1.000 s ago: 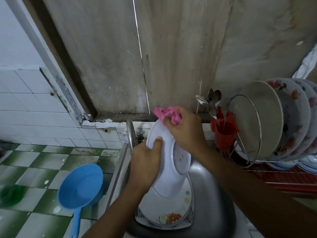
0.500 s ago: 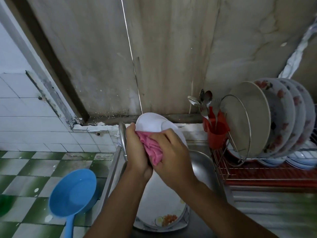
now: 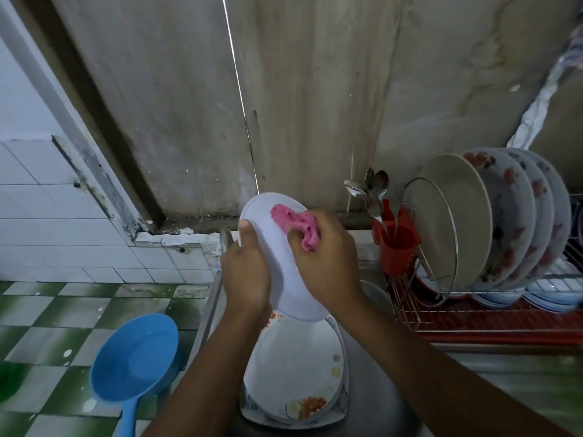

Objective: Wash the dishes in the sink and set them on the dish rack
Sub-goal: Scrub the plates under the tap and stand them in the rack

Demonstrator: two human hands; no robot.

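Home kitchen: sink [image 3: 378, 411], dish rack [image 3: 492, 313], tiled wall [image 3: 63, 231].

**White plate [image 3: 285, 272] tipped on edge over the sink [image 3: 369, 402], pink cloth [image 3: 298, 227] on its face.**
Your left hand [image 3: 246, 272] grips the plate's left rim with the thumb on top, while your right hand [image 3: 325, 263] holds the cloth against its upper face. Beneath it, flower-patterned plates [image 3: 296, 373] lie stacked in the basin. On the dish rack [image 3: 407, 310] by the sink's right edge, washed plates [image 3: 504, 216] stand upright in a row.
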